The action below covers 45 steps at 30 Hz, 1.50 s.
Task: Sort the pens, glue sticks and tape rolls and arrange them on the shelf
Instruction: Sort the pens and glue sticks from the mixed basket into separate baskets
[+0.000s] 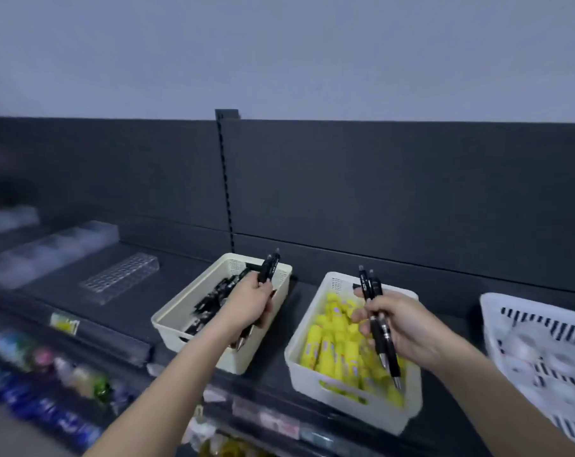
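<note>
Two cream bins stand on the dark shelf (137,291). The left bin (177,319) holds several black pens (213,300). Over it, my left hand (251,303) is closed around a few black pens (270,267) that stick up past my fingers. The right bin (312,374) is full of yellow glue sticks (334,344). Above that bin my right hand (401,328) grips two black pens (377,319), tips pointing down. A white basket (497,321) at the far right holds tape rolls (523,349), blurred.
A clear acrylic pen holder (121,277) lies on the shelf to the left, with clear boxes (48,250) behind it. The dark back panel has a slotted upright (227,192). Bottles and packets (72,374) fill the lower shelf at left.
</note>
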Available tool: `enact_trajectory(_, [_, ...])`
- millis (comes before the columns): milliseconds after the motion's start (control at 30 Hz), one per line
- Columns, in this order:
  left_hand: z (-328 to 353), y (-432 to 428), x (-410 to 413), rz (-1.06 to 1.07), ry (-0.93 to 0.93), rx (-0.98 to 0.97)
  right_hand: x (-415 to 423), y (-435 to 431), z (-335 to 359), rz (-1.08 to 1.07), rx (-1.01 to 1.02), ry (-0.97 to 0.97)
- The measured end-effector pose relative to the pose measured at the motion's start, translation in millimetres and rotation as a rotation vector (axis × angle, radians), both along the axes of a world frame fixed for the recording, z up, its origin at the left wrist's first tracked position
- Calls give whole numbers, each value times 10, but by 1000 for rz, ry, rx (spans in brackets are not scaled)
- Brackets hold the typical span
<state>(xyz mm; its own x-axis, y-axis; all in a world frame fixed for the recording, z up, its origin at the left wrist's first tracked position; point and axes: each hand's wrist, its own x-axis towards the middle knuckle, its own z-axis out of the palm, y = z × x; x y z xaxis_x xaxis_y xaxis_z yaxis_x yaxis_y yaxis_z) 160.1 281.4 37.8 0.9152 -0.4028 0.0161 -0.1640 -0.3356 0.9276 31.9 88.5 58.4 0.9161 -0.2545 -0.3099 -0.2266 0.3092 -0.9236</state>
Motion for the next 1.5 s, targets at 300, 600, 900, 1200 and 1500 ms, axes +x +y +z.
enact_trajectory(300, [-268, 1064, 1247, -28, 21, 195, 1328, 1207, -301, -80, -38, 57])
enact_trajectory(600, [-442, 632, 1614, -137, 96, 231, 1965, 1242, -477, -153, -250, 188])
enact_trajectory(900, [-348, 856, 1479, -335, -126, 538, 1790, 1153, -570, -146, -711, 137])
enact_trajectory(1200, [-528, 671, 1300, -427, -49, 786, 1674, 1240, -698, -62, -884, 108])
enact_trajectory(1500, [-588, 677, 1467, -157, -298, 643, 1617, 1218, -730, -129, -1011, 74])
